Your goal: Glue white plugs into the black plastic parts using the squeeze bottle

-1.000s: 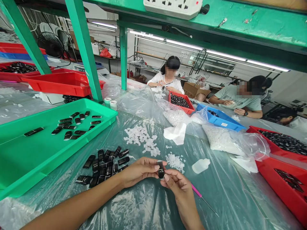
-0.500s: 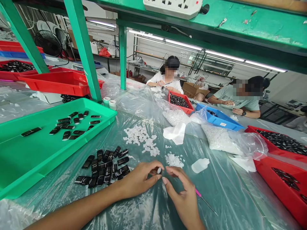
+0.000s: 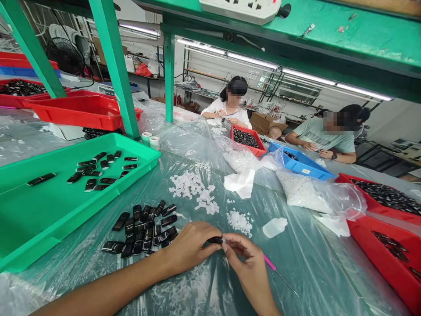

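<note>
Pinched in my left hand [image 3: 194, 245] is a small black plastic casing [image 3: 215, 240], lying roughly level with its end toward the right. The thumb and fingertips of my right hand [image 3: 245, 256] are closed at that end, on a tiny whitish piece [image 3: 223, 240] that is mostly hidden. Left of my left hand lies a heap of similar black casings [image 3: 140, 232]. Beyond my hands are a pile of small white pieces [image 3: 189, 184] and a smaller pile of tiny white bits [image 3: 240, 222]. A pink-handled thin tool [image 3: 269, 262] rests beside my right hand.
A green tray [image 3: 39, 210] with several casings stands at the left. A white squeeze bottle [image 3: 275, 228] lies right of the piles. Red bins [image 3: 388, 259] line the right edge. A green post [image 3: 115, 70] rises behind the tray. Two people work across the table.
My right hand has moved left to meet the casing's end; the gap between my hands has closed. My left hand has turned the casing, so its side now shows.
</note>
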A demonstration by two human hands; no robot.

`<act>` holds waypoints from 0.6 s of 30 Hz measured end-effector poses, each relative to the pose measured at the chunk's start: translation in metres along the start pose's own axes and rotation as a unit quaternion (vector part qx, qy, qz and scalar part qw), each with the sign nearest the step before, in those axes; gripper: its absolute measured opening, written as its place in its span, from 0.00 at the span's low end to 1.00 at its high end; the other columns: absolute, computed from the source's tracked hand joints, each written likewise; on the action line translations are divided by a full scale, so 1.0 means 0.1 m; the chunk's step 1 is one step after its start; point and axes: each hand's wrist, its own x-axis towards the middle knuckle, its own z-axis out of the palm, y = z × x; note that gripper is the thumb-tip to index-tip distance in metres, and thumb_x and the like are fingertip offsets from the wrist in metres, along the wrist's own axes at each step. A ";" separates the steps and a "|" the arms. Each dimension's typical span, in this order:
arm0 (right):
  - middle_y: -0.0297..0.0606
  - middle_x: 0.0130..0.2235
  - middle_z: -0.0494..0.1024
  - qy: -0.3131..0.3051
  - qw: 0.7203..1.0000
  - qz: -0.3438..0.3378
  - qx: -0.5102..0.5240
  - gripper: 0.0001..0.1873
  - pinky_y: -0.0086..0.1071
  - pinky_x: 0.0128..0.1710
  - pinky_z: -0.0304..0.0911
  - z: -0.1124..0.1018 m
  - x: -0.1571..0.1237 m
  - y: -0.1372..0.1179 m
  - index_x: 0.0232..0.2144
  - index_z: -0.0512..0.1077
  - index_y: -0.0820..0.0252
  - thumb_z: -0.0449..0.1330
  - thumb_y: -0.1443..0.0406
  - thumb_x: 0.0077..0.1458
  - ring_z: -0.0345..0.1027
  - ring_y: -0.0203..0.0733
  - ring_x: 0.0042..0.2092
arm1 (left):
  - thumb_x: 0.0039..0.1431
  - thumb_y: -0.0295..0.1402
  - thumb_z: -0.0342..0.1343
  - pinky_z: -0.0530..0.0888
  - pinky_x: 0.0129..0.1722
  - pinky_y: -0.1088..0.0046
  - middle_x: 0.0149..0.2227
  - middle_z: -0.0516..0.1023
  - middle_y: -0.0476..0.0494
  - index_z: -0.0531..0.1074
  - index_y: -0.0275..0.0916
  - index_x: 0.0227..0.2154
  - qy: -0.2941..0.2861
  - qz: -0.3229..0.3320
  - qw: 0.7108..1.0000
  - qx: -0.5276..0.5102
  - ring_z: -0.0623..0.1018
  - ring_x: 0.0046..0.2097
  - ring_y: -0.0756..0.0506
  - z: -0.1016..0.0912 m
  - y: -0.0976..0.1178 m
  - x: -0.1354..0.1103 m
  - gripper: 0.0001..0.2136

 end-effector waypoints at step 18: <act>0.38 0.27 0.79 -0.017 0.991 0.083 0.104 0.06 0.32 0.32 0.68 -0.01 0.06 0.01 0.25 0.77 0.60 0.67 0.63 0.42 0.72 0.41 0.30 | 0.63 0.27 0.45 0.62 0.25 0.71 0.25 0.71 0.45 0.69 0.35 0.34 0.016 0.154 0.963 0.221 0.70 0.28 0.45 0.09 -0.08 -0.04 0.07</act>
